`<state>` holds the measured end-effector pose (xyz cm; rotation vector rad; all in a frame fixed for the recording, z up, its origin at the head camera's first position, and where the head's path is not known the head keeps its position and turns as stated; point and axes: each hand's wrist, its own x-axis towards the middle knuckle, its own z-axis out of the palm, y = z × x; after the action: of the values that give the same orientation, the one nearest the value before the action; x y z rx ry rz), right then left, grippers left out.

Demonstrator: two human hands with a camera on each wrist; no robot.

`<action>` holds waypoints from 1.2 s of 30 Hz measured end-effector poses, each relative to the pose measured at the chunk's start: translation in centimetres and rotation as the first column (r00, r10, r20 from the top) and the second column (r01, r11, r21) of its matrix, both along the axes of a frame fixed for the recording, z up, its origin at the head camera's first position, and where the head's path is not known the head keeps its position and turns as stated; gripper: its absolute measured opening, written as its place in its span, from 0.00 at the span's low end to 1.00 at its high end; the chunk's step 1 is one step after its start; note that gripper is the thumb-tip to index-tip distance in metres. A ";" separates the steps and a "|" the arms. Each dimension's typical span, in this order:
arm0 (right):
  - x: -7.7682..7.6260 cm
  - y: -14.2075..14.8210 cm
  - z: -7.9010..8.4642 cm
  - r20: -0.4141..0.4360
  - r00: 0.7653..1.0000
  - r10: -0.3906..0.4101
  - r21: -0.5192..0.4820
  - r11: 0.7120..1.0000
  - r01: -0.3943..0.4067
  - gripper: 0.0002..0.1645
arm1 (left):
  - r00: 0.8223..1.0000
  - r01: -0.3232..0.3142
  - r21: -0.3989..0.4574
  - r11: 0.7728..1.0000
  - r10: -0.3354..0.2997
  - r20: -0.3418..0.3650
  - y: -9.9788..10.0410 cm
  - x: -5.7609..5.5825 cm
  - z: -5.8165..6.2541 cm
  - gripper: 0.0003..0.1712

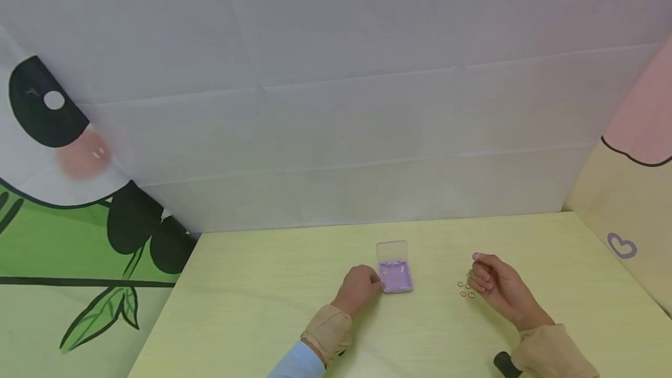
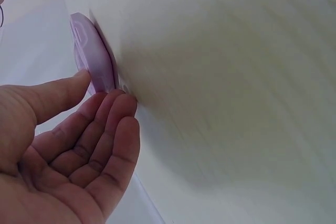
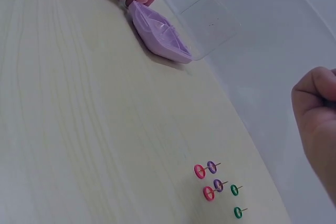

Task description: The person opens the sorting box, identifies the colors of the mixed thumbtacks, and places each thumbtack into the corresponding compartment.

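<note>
The left hand (image 1: 359,289) pinches the purple box (image 1: 397,287) at its near left corner, thumb at the rim and bent fingers at the lower edge. The right hand (image 1: 499,286) hovers over the surface (image 1: 252,308) right of the box, fingers curled toward the palm; whether anything sits between its fingertips I cannot tell.

The box lies past the middle of the surface, toward the far edge. It is a shallow, glossy tray with rounded corners, its clear lid (image 1: 392,251) raised along the far side. A tiny yellowish piece (image 1: 385,272) lies inside by the left wall.

Well apart from the box, to its right, six ring-headed pins lie in a loose cluster: two pink, two purple and two green, as the right wrist view shows. In the head view the right hand partly hides this group. A dark cylinder (image 1: 506,364) shows beside the right cuff (image 1: 556,353), toward the near edge.

A pale cloth wall (image 1: 336,191) closes the far edge, with printed panels along both side edges. Wide room opens from the left hand to the left edge, a narrower strip between box and pins, and more toward the right edge.
</note>
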<state>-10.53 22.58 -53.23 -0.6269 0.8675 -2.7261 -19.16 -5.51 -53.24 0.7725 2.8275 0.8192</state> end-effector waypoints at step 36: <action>-2.7 -3.8 0.8 -0.011 0.888 -0.460 0.758 0.575 0.307 0.11 | 0.998 -0.045 0.018 0.999 0.044 0.051 0.9 -0.8 0.4 0.08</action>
<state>-13.26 18.77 -52.38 0.0197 2.1033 -2.3152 -20.00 -4.66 -52.82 0.6835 2.8060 0.8601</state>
